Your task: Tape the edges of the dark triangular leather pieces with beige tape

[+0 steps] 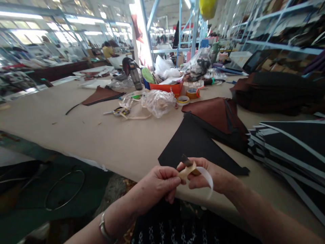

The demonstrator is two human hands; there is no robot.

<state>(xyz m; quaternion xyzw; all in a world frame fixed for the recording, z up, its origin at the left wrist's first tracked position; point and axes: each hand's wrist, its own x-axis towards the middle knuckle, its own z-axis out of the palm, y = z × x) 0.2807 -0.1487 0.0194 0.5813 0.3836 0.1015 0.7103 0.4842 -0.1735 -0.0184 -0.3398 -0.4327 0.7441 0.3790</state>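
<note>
Pinching a cream strip [186, 173] between thumb and fingers, the person's left hand [164, 181] meets the right hand [212, 173], which grips a dark flat piece [187, 160] beside that strip, just in front of a black panel [190, 139]; a white curl [208, 179] hangs there too, brown material [208, 112] lying behind the panel

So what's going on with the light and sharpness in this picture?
In the head view, glare washes out the bright panel near top centre; also in the head view, the shelves at upper right look stretched and smeared; lower in the head view, the left hand's fingers are fairly clear, while the white strip's lower end fades into blur.
</note>
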